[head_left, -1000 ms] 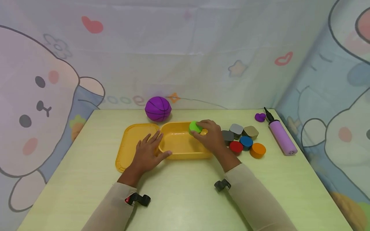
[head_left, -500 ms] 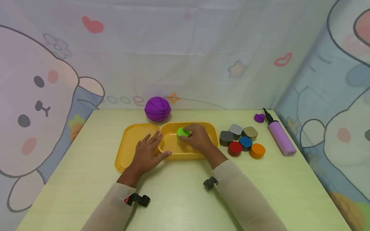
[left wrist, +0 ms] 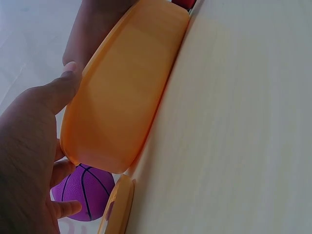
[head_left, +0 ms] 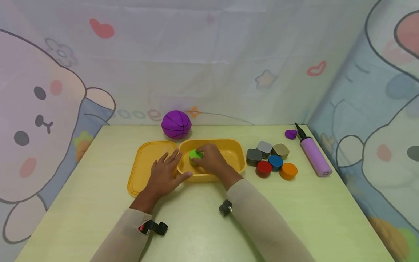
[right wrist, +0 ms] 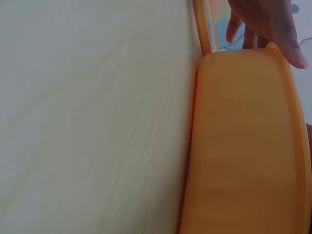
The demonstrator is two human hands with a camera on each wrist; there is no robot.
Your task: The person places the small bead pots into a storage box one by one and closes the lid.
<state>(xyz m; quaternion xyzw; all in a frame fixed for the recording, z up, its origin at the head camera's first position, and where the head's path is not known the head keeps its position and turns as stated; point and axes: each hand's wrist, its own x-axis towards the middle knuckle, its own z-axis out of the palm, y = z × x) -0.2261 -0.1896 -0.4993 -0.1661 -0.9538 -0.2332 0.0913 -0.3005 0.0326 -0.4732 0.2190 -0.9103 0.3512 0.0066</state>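
Note:
A yellow rectangular box [head_left: 229, 153] without its lid stands mid-table. Inside its left part, my right hand [head_left: 212, 159] pinches a bright green round block [head_left: 195, 155] between thumb and fingers. In the right wrist view the box wall [right wrist: 243, 146] hides most of that hand. My left hand [head_left: 164, 177] rests at the box's left rim with fingers spread and straight, its thumb along the near side. Under and beside it lies the flat yellow lid [head_left: 144, 163]. The left wrist view shows the left thumb touching the rim of the box [left wrist: 117, 92].
Right of the box sit blocks: dark grey [head_left: 254, 156], light grey [head_left: 264, 147], tan [head_left: 280, 151], blue [head_left: 275, 162], red [head_left: 263, 168] and orange [head_left: 288, 171]. A purple ball [head_left: 176, 124] stands behind the lid. A purple pump [head_left: 315, 154] and small purple piece [head_left: 290, 134] lie far right.
My right hand has moved left and slightly down inside the box, carrying the green block from the right-centre to the left end. My left hand has stayed at the rim.

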